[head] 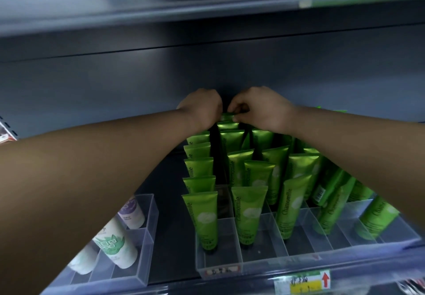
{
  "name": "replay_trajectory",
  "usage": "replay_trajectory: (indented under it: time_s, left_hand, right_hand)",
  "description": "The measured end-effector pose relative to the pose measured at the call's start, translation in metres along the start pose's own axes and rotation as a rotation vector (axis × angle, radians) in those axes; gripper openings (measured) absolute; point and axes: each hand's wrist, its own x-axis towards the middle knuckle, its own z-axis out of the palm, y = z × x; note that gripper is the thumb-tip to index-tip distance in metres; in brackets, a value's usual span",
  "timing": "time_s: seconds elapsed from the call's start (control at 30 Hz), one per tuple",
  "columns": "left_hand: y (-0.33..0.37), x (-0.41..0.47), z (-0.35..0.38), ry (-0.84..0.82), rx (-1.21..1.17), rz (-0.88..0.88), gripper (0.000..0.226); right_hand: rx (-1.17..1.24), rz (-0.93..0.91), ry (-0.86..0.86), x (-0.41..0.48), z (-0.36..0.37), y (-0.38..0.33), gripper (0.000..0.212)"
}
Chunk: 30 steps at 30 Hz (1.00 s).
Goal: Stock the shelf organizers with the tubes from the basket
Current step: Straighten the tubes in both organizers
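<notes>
Several green tubes labelled Chamomile stand cap-down in rows inside a clear plastic shelf organizer (pixel 220 265). Both arms reach deep to the back of the shelf. My right hand (pixel 259 108) pinches the top edge of the rearmost green tube (pixel 226 117) in the second row from the left. My left hand (pixel 202 108) is beside it with fingers curled down over the same spot; what they touch is hidden. The front tubes (pixel 203 216) stand upright; those at the right lean. The basket is out of view.
A second clear organizer (pixel 147 244) at the lower left holds white and purple tubes lying tilted. A dark shelf board hangs overhead. A green-and-yellow price tag (pixel 303 282) sits on the shelf's front rail. The organizer's front compartments at the right hold nothing.
</notes>
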Motion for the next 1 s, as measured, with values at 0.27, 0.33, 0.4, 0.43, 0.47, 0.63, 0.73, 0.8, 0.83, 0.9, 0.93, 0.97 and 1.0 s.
replay_trajectory:
  time_s: [0.27,0.33,0.4,0.43,0.47,0.63,0.73,0.8,0.83,0.9,0.93,0.97,1.0]
  left_hand:
    - [0.003,-0.023,-0.013,0.110,-0.001,0.092,0.032]
    - [0.006,-0.029,-0.016,0.127,-0.028,0.106,0.029]
    - [0.010,-0.036,-0.018,0.123,-0.044,0.103,0.024]
    - [0.013,-0.039,-0.018,0.109,-0.050,0.102,0.022]
    - [0.015,-0.041,-0.018,0.089,-0.054,0.102,0.020]
    - [0.019,-0.048,-0.013,-0.005,-0.017,0.119,0.013]
    - [0.018,-0.049,-0.010,-0.018,-0.007,0.109,0.012]
    - [0.018,-0.048,-0.009,-0.004,0.001,0.108,0.014]
    - [0.017,-0.048,-0.008,0.002,0.005,0.108,0.014]
    - [0.017,-0.047,-0.008,0.008,0.005,0.108,0.015]
    - [0.017,-0.047,-0.007,0.013,0.005,0.110,0.015]
    - [0.017,-0.047,-0.007,0.018,0.006,0.108,0.015]
    - [0.017,-0.047,-0.007,0.026,0.009,0.104,0.015]
  right_hand:
    - [0.076,-0.079,0.040,-0.028,-0.021,-0.003,0.030]
    - [0.079,-0.093,0.020,-0.034,-0.022,-0.003,0.028]
    - [0.068,-0.109,-0.015,-0.039,-0.021,-0.004,0.024]
    - [0.058,-0.121,-0.031,-0.040,-0.021,-0.005,0.023]
    - [0.047,-0.132,-0.047,-0.042,-0.020,-0.005,0.024]
    - [-0.020,-0.162,-0.132,-0.045,-0.017,-0.008,0.023]
    - [-0.053,-0.172,-0.140,-0.044,-0.016,-0.009,0.018]
    - [-0.062,-0.176,-0.127,-0.043,-0.015,-0.010,0.014]
    - [-0.066,-0.177,-0.127,-0.043,-0.014,-0.010,0.014]
    - [-0.071,-0.177,-0.129,-0.043,-0.013,-0.009,0.013]
    - [-0.071,-0.177,-0.130,-0.044,-0.012,-0.009,0.013]
    - [-0.070,-0.176,-0.132,-0.044,-0.012,-0.009,0.013]
    - [-0.067,-0.173,-0.132,-0.044,-0.011,-0.009,0.013]
